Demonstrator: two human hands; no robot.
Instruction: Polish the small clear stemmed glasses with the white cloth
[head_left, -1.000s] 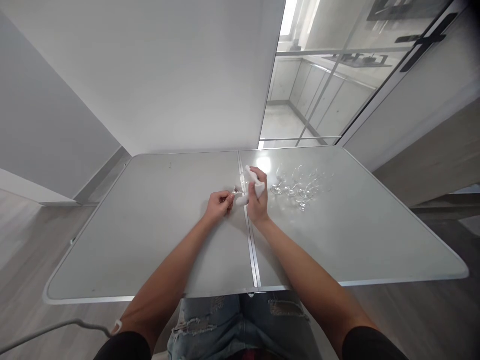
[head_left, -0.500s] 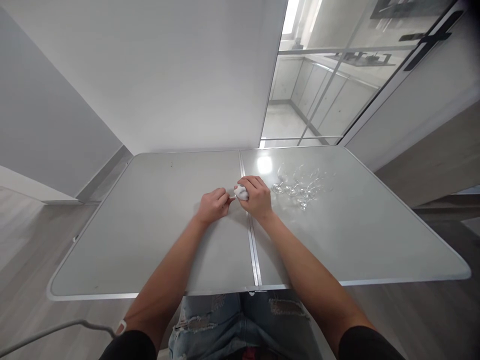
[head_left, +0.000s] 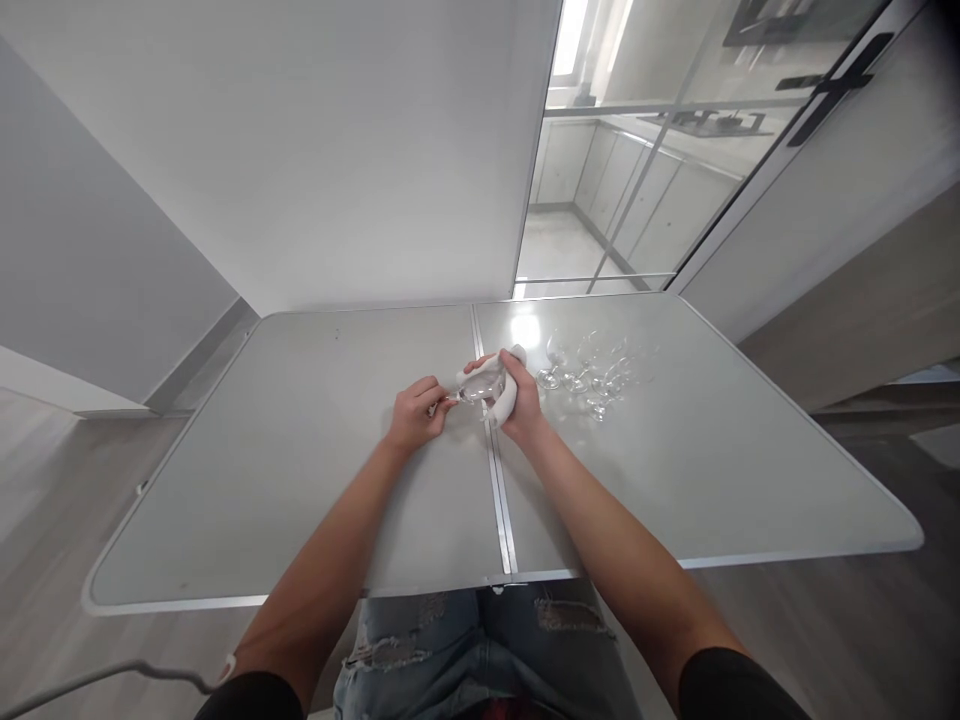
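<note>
A clear wine glass lies sideways between my hands, above the table's middle seam. My left hand is closed on its stem end, and the fingers hide the foot. Around the bowl, my right hand grips a white cloth that wraps the rim side and hangs a little below. Part of the bowl shows between the folds. Just right of my right hand, several clear stemmed glasses stand grouped on the table; their outlines overlap and are hard to separate.
The pale folding table has a metal seam down its middle and a raised light edge. A white wall rises behind it. At the back right is a glass-paned door. A grey cable runs by my left arm.
The cloth, bunched in my right hand before, is now spread around the bowl. My right hand has turned and shifted slightly right, so the glass bowl shows. My left hand keeps its grip.
</note>
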